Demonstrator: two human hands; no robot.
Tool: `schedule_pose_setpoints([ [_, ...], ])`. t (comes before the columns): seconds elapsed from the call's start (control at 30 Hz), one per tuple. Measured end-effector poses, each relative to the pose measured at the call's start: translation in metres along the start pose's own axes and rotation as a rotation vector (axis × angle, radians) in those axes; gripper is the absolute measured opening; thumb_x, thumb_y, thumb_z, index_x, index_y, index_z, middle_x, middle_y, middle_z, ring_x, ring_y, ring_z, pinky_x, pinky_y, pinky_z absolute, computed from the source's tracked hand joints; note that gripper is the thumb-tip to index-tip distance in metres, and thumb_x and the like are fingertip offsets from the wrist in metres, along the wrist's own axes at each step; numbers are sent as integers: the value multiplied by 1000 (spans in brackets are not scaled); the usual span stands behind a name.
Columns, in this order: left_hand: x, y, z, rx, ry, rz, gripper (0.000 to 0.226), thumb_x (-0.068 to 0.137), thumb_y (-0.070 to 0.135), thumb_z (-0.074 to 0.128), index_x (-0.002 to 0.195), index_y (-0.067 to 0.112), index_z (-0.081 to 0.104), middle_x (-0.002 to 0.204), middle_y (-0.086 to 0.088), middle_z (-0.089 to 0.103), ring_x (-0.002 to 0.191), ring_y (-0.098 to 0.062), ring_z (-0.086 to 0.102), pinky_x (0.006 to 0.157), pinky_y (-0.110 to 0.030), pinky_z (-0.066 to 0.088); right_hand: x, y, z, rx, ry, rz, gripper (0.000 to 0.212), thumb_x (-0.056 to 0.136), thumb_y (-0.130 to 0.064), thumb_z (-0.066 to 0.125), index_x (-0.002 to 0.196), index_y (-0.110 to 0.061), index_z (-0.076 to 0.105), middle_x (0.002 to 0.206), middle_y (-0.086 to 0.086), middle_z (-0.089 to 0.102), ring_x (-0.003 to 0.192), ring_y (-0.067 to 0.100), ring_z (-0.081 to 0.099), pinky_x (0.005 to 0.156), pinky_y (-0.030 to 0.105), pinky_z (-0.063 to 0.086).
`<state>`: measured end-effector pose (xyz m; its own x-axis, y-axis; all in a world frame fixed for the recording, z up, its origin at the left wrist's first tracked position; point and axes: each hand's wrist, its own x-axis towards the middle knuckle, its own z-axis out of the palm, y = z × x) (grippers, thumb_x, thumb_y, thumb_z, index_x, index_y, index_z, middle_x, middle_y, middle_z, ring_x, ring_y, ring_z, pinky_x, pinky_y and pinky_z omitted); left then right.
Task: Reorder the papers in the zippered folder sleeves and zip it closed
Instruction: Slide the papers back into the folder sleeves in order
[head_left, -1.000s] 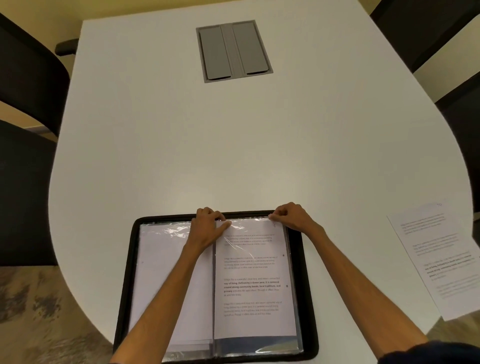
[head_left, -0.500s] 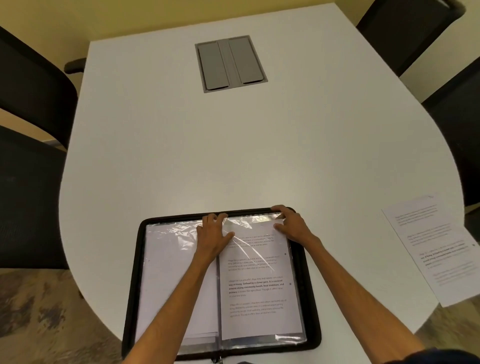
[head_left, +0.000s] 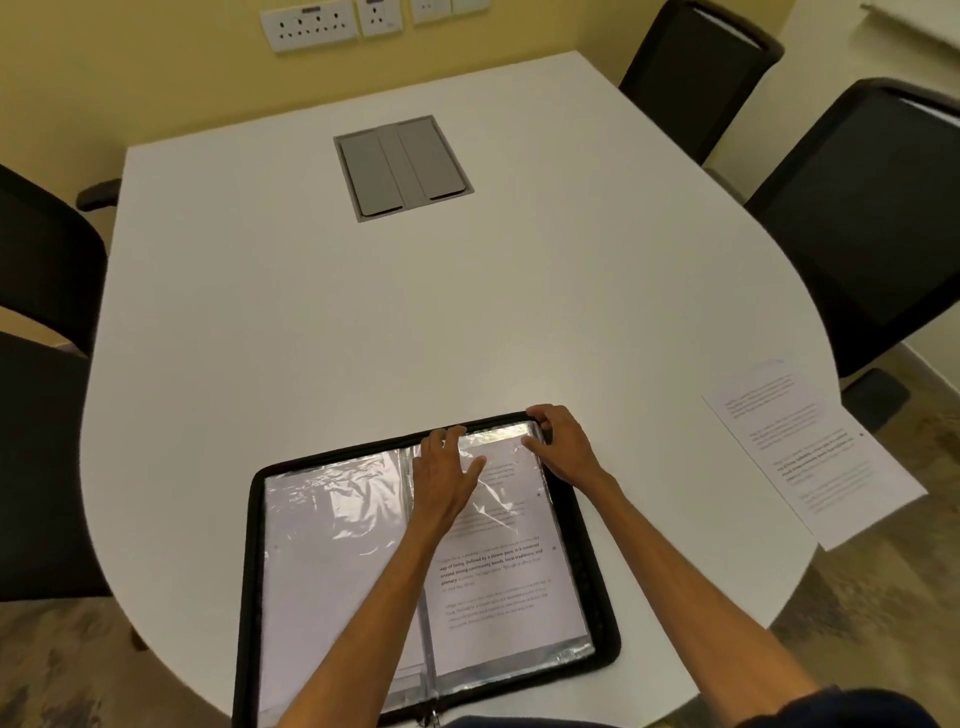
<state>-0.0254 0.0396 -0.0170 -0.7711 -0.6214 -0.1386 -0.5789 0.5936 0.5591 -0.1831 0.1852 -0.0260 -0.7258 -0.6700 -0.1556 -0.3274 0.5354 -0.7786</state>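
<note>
**Desk:** What takes up most of the picture?

**Photographer:** A white, rounded tabletop (head_left: 467, 322). A black chair (head_left: 41, 270) stands at its left and two more black chairs (head_left: 857, 218) at its right, in front of a yellow wall.

**Desk:** And the folder?

**Photographer:** The black zippered folder (head_left: 251, 571) lies open and flat at the near edge of the tabletop, directly below the person. Its left sleeve (head_left: 332, 545) holds a sheet that looks blank under crinkled, shiny plastic. The right sleeve holds a printed page (head_left: 498, 582) with several paragraphs, some lines in bold.

**Desk:** Any paper outside it?

**Photographer:** One loose printed sheet (head_left: 810, 452), well apart from the folder at the right edge of the tabletop. Its near corner hangs over the edge.

**Desk:** What is the grey panel?

**Photographer:** A two-flap hatch (head_left: 403, 167) set into the far middle of the tabletop, with both flaps down.

**Desk:** And the hands?

**Photographer:** Both are at the folder's far end. The left hand (head_left: 444, 478) lies flat with its fingers spread, pressing the plastic beside the spine. The right hand (head_left: 563, 447) grips the folder's far right corner, with its fingers curled over the black rim and its thumb on the right sleeve.

**Desk:** Anything smaller?

**Photographer:** White wall sockets (head_left: 311, 26) at the far top, and a zip pull (head_left: 432, 717) at the near end of the spine.
</note>
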Motion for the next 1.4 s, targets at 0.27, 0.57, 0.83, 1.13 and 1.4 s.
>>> schedule_pose_setpoints([
  [0.27,2,47,22,-75,1,89,43,94,37,60,131,15,52,129,-6,53,120,-24,50,97,-40,45,-15,24,-41,104,162,37,38,88,-26,71,123,-21,58,120,-2,58,99,11,56,85,24,46],
  [0.57,12,147,77,-158,-17,109,34,96,35,58,126,20,52,115,1,59,99,-17,60,82,-37,50,-21,86,-129,142,280,156,31,89,-25,70,118,-22,60,114,-5,61,96,11,59,81,23,45],
  [0.83,31,239,147,-204,-45,76,33,93,39,62,120,24,53,109,6,60,95,-14,60,79,-32,48,-12,165,-217,118,357,248,30,90,-21,69,118,-20,61,117,-2,62,96,11,59,83,27,50],
  [1.13,74,317,223,-135,-144,54,57,86,43,70,133,18,50,130,-2,53,116,-18,53,88,-32,45,5,252,-292,45,355,329,36,89,-19,69,123,-18,57,118,1,60,104,15,56,86,26,46],
  [1.4,101,344,268,30,-228,2,83,79,51,74,143,12,38,142,-10,41,130,-28,39,96,-44,45,18,295,-318,-204,345,423,63,81,-34,77,135,-18,49,138,7,47,129,25,39,105,44,32],
])
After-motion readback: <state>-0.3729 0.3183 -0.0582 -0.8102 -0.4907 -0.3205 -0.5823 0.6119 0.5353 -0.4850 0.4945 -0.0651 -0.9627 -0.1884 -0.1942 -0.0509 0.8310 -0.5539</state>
